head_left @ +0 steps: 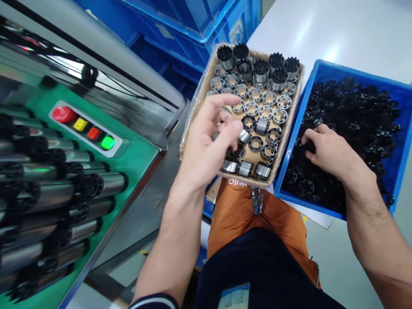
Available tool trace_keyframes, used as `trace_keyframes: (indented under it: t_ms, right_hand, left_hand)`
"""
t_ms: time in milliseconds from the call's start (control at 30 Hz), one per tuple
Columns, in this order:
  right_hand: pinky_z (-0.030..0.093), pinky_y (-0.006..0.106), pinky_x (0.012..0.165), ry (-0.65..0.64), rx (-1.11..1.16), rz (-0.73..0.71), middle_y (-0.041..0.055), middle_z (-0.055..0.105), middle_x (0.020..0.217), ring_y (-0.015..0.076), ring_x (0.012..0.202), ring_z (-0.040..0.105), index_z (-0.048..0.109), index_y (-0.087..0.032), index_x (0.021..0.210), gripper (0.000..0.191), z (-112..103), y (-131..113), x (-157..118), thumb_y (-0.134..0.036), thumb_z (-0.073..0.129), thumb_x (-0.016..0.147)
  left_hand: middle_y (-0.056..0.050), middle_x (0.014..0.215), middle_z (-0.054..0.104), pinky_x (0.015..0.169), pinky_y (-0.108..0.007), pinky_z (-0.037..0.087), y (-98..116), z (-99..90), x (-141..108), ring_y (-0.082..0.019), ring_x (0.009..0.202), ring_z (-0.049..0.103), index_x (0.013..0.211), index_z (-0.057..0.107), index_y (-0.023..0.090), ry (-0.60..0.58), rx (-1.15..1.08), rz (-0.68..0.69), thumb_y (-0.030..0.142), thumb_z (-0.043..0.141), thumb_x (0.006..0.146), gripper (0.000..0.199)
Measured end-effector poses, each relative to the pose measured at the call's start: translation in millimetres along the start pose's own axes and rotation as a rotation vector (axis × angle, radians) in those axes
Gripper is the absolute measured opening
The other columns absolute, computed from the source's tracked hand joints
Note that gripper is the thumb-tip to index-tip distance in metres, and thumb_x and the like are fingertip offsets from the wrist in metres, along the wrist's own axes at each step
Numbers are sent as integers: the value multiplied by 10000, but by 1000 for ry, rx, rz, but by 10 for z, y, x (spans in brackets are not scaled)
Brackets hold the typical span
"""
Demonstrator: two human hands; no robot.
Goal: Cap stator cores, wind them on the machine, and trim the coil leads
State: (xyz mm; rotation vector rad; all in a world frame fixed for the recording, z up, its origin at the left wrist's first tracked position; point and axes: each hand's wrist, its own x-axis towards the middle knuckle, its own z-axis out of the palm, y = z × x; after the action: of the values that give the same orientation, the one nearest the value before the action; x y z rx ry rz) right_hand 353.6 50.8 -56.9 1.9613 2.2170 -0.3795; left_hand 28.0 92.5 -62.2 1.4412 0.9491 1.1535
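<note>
My left hand (210, 133) is over a cardboard tray (202, 96) in a clear plastic wrap. Its index finger and thumb are apart, while the other fingers curl inward around a greyish bit I cannot make out. Short metal cylinders with black end pieces (261, 125) lie near the thumb. Rows of bare slotted metal rings (255, 94) stand in the tray, with several black-capped ones (260, 68) at its far end. Inside a blue bin (286, 163), my right hand (331, 150) reaches among loose black plastic pieces (357, 111), thumb and index finger spread.
On the left is a green machine top (138, 150) carrying rows of metal cylinders (53, 199) and a button panel (85, 128) with a lit green button. Stacked blue crates (193, 47) stand behind the tray. A white table (296, 34) supports the blue bin.
</note>
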Motion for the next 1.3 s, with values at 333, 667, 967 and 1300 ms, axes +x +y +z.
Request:
trace_keyframes:
  t_ms: [333,667,967,1300]
  right_hand:
    - [605,412,858,-38,8,-13,112,746,1323,295,1010,800,840,-233,1209,231,-78,-9,1,-155,763,1005]
    - [617,432,814,-44,21,122,133,770,1280,247,838,746,895,-215,1251,371,-107,-10,-17,-168,890,884]
    - [665,425,809,195,387,10,79,752,1142,241,844,741,885,-267,1211,442,-328,122,-104,-78,799,820]
    - [666,354,614,351,1258,-374,66,824,1184,241,923,764,850,-335,1126,377,-333,-195,-186,-427,1033,809]
  left_hand:
    - [-44,1122,784,677,-249,649,-70,926,-133,-166,896,788,1282,642,266,-143,-632,-192,550,769,1137,343]
    - [-6,666,727,373,-219,261,-35,1006,-221,-79,376,401,1083,827,241,-233,-632,-121,856,329,1223,804]
    - [35,540,422,407,-255,305,-54,1025,-220,-117,427,362,792,620,242,-111,-558,-174,1068,321,1071,922]
    - [-24,1134,814,829,-274,664,-141,1017,-228,-159,956,790,1026,684,241,-58,-437,7,518,1056,944,471]
